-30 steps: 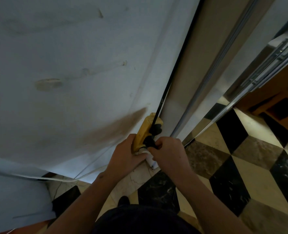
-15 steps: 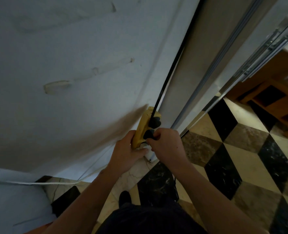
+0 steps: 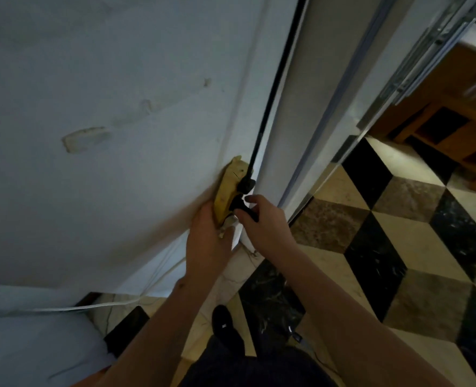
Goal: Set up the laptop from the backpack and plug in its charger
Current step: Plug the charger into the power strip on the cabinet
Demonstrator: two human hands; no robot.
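Note:
A yellowed socket box (image 3: 228, 188) sits low on the pale wall beside a door frame. A black plug (image 3: 246, 185) with a black cable (image 3: 273, 88) running up along the frame sits in its upper socket. My left hand (image 3: 207, 241) holds the box's lower end against the wall. My right hand (image 3: 264, 222) pinches a second black plug, the charger plug (image 3: 241, 208), at the lower socket. Neither the laptop nor the backpack is in view.
A white cable (image 3: 91, 306) runs along the floor at the wall's foot. The floor (image 3: 385, 247) is black, beige and brown checkered tile. My dark shoe (image 3: 227, 325) stands below. Wooden furniture (image 3: 449, 129) lies beyond the sliding door frame (image 3: 343, 96).
My head has drawn closer to the socket box. My right hand has loosened from a tight clasp over the plug, its fingers now spread around it at the lower socket.

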